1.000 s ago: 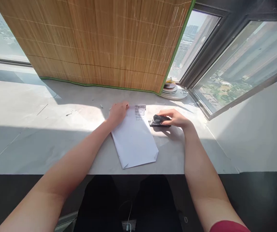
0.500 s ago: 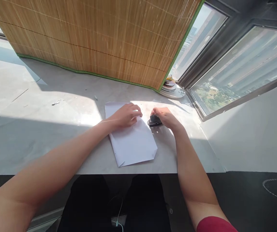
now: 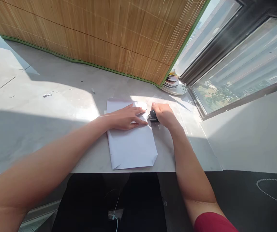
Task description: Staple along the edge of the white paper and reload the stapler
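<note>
Paper (image 3: 131, 145) | left hand (image 3: 126, 116) flat on it | right hand (image 3: 163, 114) grips stapler (image 3: 153, 116)

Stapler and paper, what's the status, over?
Left hand flat on paper. Right hand gripping black stapler at paper's right edge. Nothing in the way.

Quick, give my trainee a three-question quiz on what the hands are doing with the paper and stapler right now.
1. True or false: the left hand lies flat on the paper.
2. What does the right hand grip?
3. Where is the stapler? A) at the paper's right edge B) beside the plates C) off the counter

Key: 1 true; 2 the stapler; 3 A.
</note>
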`<state>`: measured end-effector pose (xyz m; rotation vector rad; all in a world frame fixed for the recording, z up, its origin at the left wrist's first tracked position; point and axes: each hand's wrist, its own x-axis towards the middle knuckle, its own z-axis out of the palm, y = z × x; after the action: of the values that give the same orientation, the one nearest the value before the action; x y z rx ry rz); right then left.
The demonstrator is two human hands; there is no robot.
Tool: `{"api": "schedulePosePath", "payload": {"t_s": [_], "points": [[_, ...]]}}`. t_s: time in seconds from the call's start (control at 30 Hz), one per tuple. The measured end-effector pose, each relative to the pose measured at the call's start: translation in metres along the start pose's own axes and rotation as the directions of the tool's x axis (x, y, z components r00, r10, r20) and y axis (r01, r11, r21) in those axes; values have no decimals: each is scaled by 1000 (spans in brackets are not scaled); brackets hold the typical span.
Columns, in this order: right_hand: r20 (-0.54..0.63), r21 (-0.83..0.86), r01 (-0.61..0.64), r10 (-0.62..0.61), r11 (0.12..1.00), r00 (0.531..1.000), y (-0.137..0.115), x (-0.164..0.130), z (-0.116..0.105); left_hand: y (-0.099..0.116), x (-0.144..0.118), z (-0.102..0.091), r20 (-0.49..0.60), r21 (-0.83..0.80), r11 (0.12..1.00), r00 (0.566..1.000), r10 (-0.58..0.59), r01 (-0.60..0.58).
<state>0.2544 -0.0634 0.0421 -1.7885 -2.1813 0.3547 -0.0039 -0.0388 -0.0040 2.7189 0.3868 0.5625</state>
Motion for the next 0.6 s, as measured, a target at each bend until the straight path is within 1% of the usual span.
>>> {"api": "schedulePosePath", "payload": {"t_s": [0.1, 0.23, 0.4, 0.6], "points": [[-42, 2, -67, 67, 998, 997, -8, 2, 1, 1, 1, 2, 15, -2, 1000, 1000, -22, 22], [-45, -28, -115, 113, 993, 993, -15, 3, 2, 0, 1, 2, 48, 17, 999, 998, -42, 41], [-38, -31, -94, 92, 995, 995, -16, 3, 5, 0, 1, 1, 72, 7, 999, 997, -34, 34], [-84, -14, -76, 75, 997, 994, -11, 5, 12, 1, 1, 1, 38, -58, 996, 997, -68, 70]]}}
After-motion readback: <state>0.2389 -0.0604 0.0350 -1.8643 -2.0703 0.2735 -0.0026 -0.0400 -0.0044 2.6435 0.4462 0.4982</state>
